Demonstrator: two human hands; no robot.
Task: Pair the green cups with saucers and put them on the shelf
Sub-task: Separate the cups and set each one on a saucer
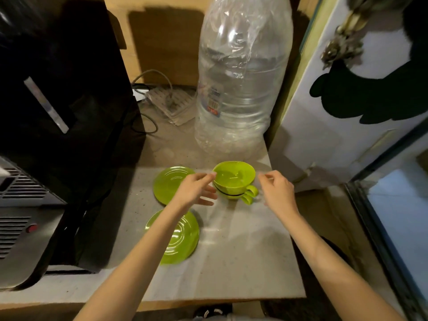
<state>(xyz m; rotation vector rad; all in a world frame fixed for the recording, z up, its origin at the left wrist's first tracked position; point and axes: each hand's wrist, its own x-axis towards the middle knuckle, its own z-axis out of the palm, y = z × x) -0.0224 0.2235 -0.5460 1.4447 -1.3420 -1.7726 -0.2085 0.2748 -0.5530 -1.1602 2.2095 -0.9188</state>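
With both hands' fingers apart, the left hand (196, 188) touching the nested green cups (234, 180) and the right hand (276, 189) just beside, lifting the top cup alone may drag the lower one off the desk (243, 251).

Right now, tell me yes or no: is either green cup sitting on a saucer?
No: the stacked green cups stand on the bare countertop, right of both green saucers, which lie empty.

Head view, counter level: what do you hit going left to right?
Steel appliance → far green saucer → left hand → stacked green cups → right hand → glass-fronted cabinet. The near saucer and the big water bottle overlap these in left-right position, so they are left out.
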